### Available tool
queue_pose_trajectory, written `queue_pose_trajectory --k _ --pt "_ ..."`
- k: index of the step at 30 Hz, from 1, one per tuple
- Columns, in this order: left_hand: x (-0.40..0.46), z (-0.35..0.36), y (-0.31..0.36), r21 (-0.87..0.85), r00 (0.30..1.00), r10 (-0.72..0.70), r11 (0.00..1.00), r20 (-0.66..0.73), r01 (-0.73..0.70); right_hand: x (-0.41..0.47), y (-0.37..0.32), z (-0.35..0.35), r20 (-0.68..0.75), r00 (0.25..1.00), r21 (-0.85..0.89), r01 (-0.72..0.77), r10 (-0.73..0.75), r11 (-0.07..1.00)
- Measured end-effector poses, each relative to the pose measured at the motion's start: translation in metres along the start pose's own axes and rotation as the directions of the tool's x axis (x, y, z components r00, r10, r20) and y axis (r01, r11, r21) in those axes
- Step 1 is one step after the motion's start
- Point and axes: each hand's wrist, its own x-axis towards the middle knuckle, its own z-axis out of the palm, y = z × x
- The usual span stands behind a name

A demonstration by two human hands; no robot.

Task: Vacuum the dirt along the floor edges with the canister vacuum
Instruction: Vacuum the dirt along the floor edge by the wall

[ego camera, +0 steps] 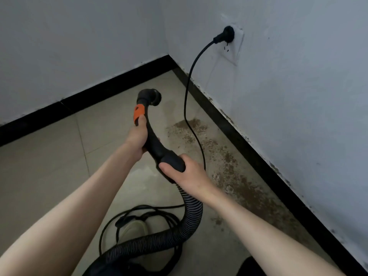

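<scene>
A black curved vacuum handle point(154, 142) with an orange slider point(138, 113) ends in a round brush nozzle point(152, 96) held up above the floor. My left hand point(137, 136) grips the handle just below the orange part, thumb on it. My right hand point(187, 173) grips the thick lower end where the ribbed hose point(191, 218) begins. The hose loops down to the dark canister point(111, 265) at the bottom edge. Brown dirt point(225, 166) lies in a band on the floor along the right wall's black skirting point(258, 154).
A black power cord point(189, 96) hangs from a plug point(226, 36) in the right wall's socket, crosses the dirt and coils on the tiles point(139, 218) around a pale shoe point(132, 230). Another black skirting point(89, 98) runs along the back wall to the corner.
</scene>
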Motion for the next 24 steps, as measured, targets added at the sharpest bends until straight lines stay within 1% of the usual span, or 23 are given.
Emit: queue_pose_trajectory --k 3,5,7,9,11,13,16,19,23,24 --pt "-0.038 -0.012 0.017 -0.017 0.992 0.118 0.993 -0.053 -0.119 -0.014 -0.015 -0.013 0.124 0.992 0.14 -0.015 -0.002 0.99" --pt "-0.065 -0.014 0.033 -0.021 0.973 0.226 0.974 -0.048 -0.227 -0.024 -0.029 -0.019 0.171 0.985 0.22 -0.012 -0.026 0.975" --pt "-0.091 -0.012 0.048 -0.042 0.95 0.312 0.949 0.007 -0.311 -0.034 -0.039 -0.021 0.167 0.983 0.287 0.03 -0.081 0.957" --pt "-0.113 -0.005 0.062 -0.035 0.932 0.348 0.937 0.102 -0.346 -0.045 -0.044 -0.021 0.132 0.98 0.315 0.1 -0.148 0.944" --pt "-0.132 0.003 0.07 -0.015 0.916 0.353 0.934 0.192 -0.357 -0.056 -0.045 -0.023 0.079 0.975 0.32 0.171 -0.206 0.932" --pt "-0.146 0.013 0.072 -0.002 0.911 0.331 0.94 0.246 -0.341 -0.066 -0.042 -0.03 0.032 0.975 0.325 0.197 -0.219 0.925" --pt "-0.157 0.031 0.063 -0.002 0.927 0.283 0.957 0.247 -0.292 -0.078 -0.031 -0.046 0.005 0.981 0.31 0.183 -0.194 0.933" --pt "-0.159 0.049 0.046 -0.038 0.941 0.233 0.972 0.245 -0.23 -0.085 -0.011 -0.063 -0.032 0.981 0.251 0.191 -0.189 0.949" --pt "-0.154 0.072 0.017 -0.045 0.93 0.226 0.974 0.29 -0.223 -0.091 0.019 -0.088 -0.023 0.988 0.186 0.155 -0.153 0.97" --pt "-0.151 0.077 0.007 -0.038 0.926 0.23 0.973 0.3 -0.229 -0.091 0.027 -0.093 -0.013 0.99 0.143 0.137 -0.137 0.98"
